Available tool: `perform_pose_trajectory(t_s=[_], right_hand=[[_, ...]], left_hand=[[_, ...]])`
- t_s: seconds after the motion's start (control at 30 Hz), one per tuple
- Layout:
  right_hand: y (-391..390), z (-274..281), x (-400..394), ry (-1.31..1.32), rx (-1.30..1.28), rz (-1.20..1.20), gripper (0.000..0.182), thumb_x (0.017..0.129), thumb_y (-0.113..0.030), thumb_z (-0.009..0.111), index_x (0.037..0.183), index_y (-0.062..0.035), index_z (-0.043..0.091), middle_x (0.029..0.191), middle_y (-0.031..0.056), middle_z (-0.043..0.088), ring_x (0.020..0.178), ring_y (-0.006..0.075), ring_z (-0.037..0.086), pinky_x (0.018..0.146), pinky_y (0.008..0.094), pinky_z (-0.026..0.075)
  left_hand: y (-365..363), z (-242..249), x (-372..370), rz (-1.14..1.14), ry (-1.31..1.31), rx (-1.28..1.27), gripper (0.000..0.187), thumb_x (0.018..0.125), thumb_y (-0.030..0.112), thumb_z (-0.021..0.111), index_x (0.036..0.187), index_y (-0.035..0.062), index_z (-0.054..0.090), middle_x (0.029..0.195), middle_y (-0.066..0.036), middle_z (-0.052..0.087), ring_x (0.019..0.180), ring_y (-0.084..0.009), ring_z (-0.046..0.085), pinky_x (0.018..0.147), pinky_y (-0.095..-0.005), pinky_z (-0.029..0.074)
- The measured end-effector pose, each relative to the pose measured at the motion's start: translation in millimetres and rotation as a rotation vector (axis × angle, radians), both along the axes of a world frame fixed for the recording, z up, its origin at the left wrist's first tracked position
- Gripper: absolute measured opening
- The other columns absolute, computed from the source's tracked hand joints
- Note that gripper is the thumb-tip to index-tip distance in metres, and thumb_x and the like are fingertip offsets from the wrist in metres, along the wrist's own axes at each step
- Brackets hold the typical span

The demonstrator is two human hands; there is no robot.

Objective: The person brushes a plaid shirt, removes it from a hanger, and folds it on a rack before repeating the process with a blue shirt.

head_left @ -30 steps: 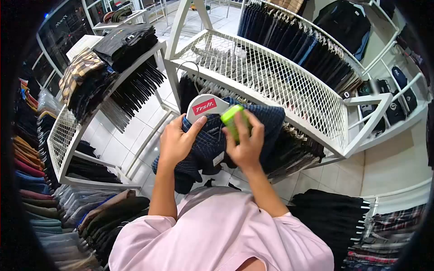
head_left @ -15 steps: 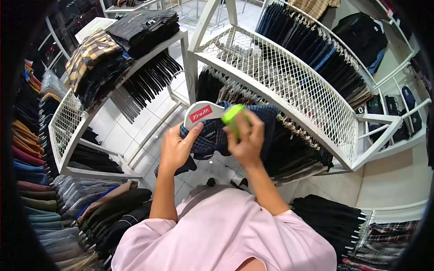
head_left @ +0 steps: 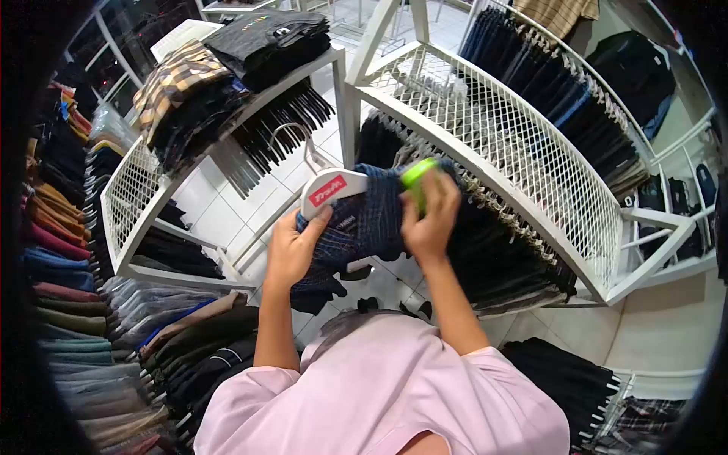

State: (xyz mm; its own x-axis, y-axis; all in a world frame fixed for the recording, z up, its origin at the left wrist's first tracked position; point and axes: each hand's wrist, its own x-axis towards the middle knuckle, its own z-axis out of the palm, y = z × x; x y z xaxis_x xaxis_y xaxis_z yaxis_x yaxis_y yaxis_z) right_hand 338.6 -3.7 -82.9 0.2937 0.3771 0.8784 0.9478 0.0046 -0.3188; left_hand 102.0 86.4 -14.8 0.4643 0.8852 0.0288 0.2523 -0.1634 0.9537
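My left hand (head_left: 292, 246) grips the collar end of a dark blue checked shirt (head_left: 368, 216) together with a white hanger (head_left: 309, 201) set in it. The hanger bears a red label, and its metal hook points up and away from me. In my right hand (head_left: 434, 220) is a bright green handheld object (head_left: 415, 176), kept close against the far right part of the shirt. Its exact kind is hidden by my fingers and blurred. The shirt's lower part droops between my hands above the tiled floor.
A white rack with a mesh shelf (head_left: 516, 136) stands ahead, dark trousers (head_left: 493, 265) hanging beneath it. Folded clothes (head_left: 265, 38) are stacked on another rack to the left. Rows of hung garments (head_left: 68, 303) line the left side; black ones (head_left: 557, 387) hang at lower right.
My right hand and the green object have shifted right, along the shirt. The hanger's hook now shows clearly above the label. The surroundings have slid right in view.
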Motion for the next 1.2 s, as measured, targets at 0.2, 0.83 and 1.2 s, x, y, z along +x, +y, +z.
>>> perform_pose_trajectory(t_s=[0.2,0.83,1.2], right_hand=[[-5,23,20,0.271,0.026,-0.073,0.064,0.097,-0.018,0.073,0.152,0.0002,0.045,0.129,0.0213,0.056,0.120,0.0377,0.056,0.101,0.0479,0.046],[31,-9,-42,0.102,0.015,0.431,0.069,0.086,-0.006,0.077,0.149,-0.0044,0.047,0.135,0.0211,0.053,0.127,0.0410,0.054,0.107,0.0495,0.044],[15,16,-58,0.567,-0.204,0.663,0.067,0.082,-0.012,0.084,0.140,0.0008,0.055,0.127,0.0157,0.062,0.109,0.0254,0.064,0.096,0.0362,0.051]], left_hand=[[4,-5,-32,0.095,-0.070,-0.044,0.034,0.103,0.030,0.069,0.105,-0.0040,0.073,0.080,0.004,0.061,0.076,-0.0076,0.049,0.068,-0.0284,0.042],[-17,-2,-37,0.085,-0.155,-0.118,0.036,0.105,0.037,0.065,0.104,0.0016,0.071,0.085,0.008,0.055,0.078,-0.0052,0.042,0.070,-0.0249,0.036],[10,-1,-42,-0.038,-0.208,-0.398,0.062,0.088,0.028,0.080,0.136,-0.0047,0.060,0.118,-0.012,0.069,0.110,-0.0188,0.063,0.101,-0.0314,0.046]])
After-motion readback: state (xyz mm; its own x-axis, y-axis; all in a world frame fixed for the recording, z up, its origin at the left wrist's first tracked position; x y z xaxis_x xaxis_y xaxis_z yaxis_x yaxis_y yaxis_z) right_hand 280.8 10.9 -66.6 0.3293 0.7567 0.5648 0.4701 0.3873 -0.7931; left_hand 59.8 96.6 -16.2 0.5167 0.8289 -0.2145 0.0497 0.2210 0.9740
